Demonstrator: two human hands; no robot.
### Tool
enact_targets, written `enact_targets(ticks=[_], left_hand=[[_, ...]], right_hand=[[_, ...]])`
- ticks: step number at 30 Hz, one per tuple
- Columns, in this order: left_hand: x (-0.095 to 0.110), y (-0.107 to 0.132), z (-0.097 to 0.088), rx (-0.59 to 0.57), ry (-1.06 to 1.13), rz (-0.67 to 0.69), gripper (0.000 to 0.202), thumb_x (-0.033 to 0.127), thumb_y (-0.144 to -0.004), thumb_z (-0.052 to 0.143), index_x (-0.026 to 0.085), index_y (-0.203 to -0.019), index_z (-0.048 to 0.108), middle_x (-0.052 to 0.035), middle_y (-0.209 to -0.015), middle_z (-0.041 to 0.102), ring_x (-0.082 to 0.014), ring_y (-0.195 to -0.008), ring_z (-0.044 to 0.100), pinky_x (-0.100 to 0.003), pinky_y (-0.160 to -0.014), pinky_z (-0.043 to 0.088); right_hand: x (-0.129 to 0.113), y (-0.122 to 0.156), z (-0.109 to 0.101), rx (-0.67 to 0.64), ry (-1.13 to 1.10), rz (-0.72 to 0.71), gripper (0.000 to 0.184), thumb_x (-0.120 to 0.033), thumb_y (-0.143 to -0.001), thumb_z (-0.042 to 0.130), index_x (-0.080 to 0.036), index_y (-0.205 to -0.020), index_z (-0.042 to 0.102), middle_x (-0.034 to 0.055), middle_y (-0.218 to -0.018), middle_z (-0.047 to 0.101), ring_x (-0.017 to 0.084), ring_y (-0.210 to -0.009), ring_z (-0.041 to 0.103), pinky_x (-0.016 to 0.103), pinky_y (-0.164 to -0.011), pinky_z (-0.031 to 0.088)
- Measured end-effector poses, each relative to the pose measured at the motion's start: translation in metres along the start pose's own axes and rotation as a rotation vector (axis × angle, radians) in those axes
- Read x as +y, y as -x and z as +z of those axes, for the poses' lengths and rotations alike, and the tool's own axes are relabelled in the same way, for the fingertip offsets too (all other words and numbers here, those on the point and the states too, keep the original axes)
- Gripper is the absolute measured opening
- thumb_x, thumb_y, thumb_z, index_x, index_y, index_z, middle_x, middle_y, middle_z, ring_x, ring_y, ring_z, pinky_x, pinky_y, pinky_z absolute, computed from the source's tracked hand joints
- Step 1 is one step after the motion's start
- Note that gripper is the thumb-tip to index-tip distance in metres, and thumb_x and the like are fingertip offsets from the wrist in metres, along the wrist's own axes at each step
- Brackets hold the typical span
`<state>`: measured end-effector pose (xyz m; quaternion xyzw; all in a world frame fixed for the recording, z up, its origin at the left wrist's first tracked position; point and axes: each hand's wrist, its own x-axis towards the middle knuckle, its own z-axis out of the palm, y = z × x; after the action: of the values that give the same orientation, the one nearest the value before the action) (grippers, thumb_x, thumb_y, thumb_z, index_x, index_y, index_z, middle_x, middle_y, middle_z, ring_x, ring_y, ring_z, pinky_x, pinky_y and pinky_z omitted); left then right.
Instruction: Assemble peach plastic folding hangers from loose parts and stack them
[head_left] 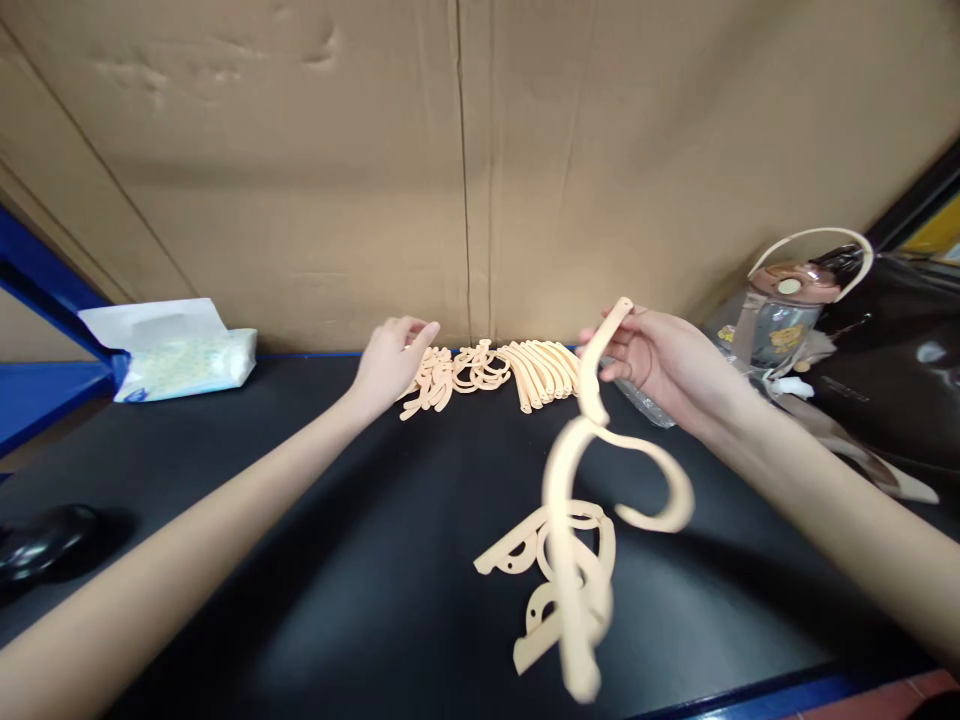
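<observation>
My right hand point(660, 355) grips the upper end of a beige plastic folding hanger point(562, 490) between thumb and fingers. The hanger dangles in the air with its arms swung out and its curved hook to the right; its lower end is blurred. Below and partly behind it, folded beige hangers point(529, 540) lie on the black table. My left hand point(390, 365) is at the back, beside a pile of small curved beige pieces point(435, 380). Its thumb is stretched out, its other fingers are partly hidden, and nothing shows in it.
Hook-shaped pieces point(480, 368) and a row of hanger arms point(541, 372) lie along the cardboard wall point(360, 200). A white packet point(184, 355) stands back left, a black shiny object point(52, 545) front left. At right are a handled bottle point(784, 315) and a dark bag point(892, 370).
</observation>
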<state>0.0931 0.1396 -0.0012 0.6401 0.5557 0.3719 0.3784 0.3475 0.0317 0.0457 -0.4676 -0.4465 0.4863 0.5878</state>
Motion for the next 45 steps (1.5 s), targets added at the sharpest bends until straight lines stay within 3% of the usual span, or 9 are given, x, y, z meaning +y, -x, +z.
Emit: enact_targets(ticks=[4,6,10,18,23,30,37,41,45], left_hand=[[0.020,0.043,0.019,-0.398,0.240,-0.090,0.081,0.075,-0.090,0.021,0.012,-0.100,0.072,-0.0183,-0.107,0.072,-0.0269,-0.085,0.068,-0.036,-0.068,0.056],[0.026,0.060,0.025,-0.565,0.504,-0.312,0.061,0.068,-0.088,0.047,0.014,-0.099,0.071,-0.0156,-0.105,0.072,-0.0163,-0.068,0.063,-0.025,-0.053,0.049],[0.022,0.073,0.026,-0.536,0.528,-0.357,0.029,0.035,-0.075,0.081,0.016,-0.093,0.069,-0.0022,-0.087,0.068,-0.0012,-0.048,0.042,-0.013,-0.040,0.030],[0.018,0.074,0.019,-0.493,0.432,-0.351,0.037,0.032,-0.069,0.084,0.019,-0.100,0.070,0.0086,-0.055,0.050,-0.0010,-0.038,0.029,-0.014,-0.038,0.029],[0.021,0.077,0.026,-0.566,0.378,-0.321,0.029,0.034,-0.074,0.079,0.017,-0.096,0.073,-0.0039,-0.085,0.072,0.0011,-0.038,0.029,-0.014,-0.034,0.029],[0.024,0.088,0.028,-0.730,0.312,-0.329,0.019,0.030,-0.077,0.074,0.016,-0.088,0.068,-0.0085,-0.095,0.077,0.0006,-0.037,0.029,-0.011,-0.034,0.033],[0.033,0.095,0.025,-0.710,0.167,-0.272,0.010,0.022,-0.072,0.069,0.016,-0.079,0.066,-0.0061,-0.082,0.077,-0.0040,-0.038,0.042,-0.012,-0.030,0.035],[0.034,0.102,0.021,-0.645,0.091,-0.223,0.008,0.022,-0.069,0.070,0.017,-0.074,0.066,-0.0041,-0.074,0.075,-0.0086,-0.041,0.048,-0.013,-0.026,0.033],[0.026,0.101,0.014,-0.628,0.202,-0.222,0.015,0.029,-0.078,0.069,0.017,-0.088,0.068,-0.0059,-0.097,0.076,-0.0029,-0.036,0.043,-0.015,-0.032,0.043]], right_hand=[[0.022,-0.014,-0.003,0.104,-0.049,-0.144,0.008,-0.017,-0.088,0.048,-0.020,-0.081,0.051,0.0065,-0.092,0.070,0.014,-0.079,0.069,0.025,-0.070,0.058],[0.034,-0.021,-0.006,0.119,0.095,-0.225,0.004,-0.024,-0.087,0.050,-0.022,-0.084,0.047,0.0039,-0.091,0.067,0.016,-0.084,0.069,0.030,-0.073,0.058],[0.042,-0.028,-0.021,0.080,0.507,-0.327,0.017,-0.030,-0.077,0.064,-0.022,-0.082,0.050,-0.0003,-0.078,0.061,0.019,-0.076,0.066,0.031,-0.067,0.053],[0.032,0.007,-0.015,-0.250,1.754,-0.640,0.022,-0.031,-0.096,0.051,-0.016,-0.091,0.066,0.0082,-0.071,0.069,0.022,-0.063,0.062,0.031,-0.058,0.033],[0.047,0.022,0.005,-0.284,1.853,-0.776,0.030,-0.021,-0.101,0.038,-0.011,-0.097,0.066,0.0104,-0.071,0.070,0.021,-0.060,0.062,0.033,-0.059,0.033],[0.051,0.019,0.001,-0.471,1.882,-1.031,0.032,-0.003,-0.092,0.042,-0.006,-0.119,0.060,0.0101,-0.083,0.070,0.021,-0.065,0.066,0.032,-0.059,0.038],[0.054,0.023,0.008,-0.589,1.752,-0.548,0.033,-0.004,-0.088,0.045,-0.013,-0.116,0.059,0.0072,-0.079,0.070,0.016,-0.057,0.059,0.028,-0.052,0.028],[0.046,-0.004,-0.002,-0.381,1.731,-0.399,0.024,-0.016,-0.098,0.037,-0.014,-0.099,0.061,0.0062,-0.069,0.067,0.017,-0.056,0.059,0.027,-0.053,0.028],[0.042,-0.042,-0.014,-0.119,1.729,-0.256,0.037,-0.021,-0.102,0.027,-0.012,-0.097,0.063,0.0142,-0.086,0.071,0.023,-0.074,0.066,0.029,-0.059,0.036]])
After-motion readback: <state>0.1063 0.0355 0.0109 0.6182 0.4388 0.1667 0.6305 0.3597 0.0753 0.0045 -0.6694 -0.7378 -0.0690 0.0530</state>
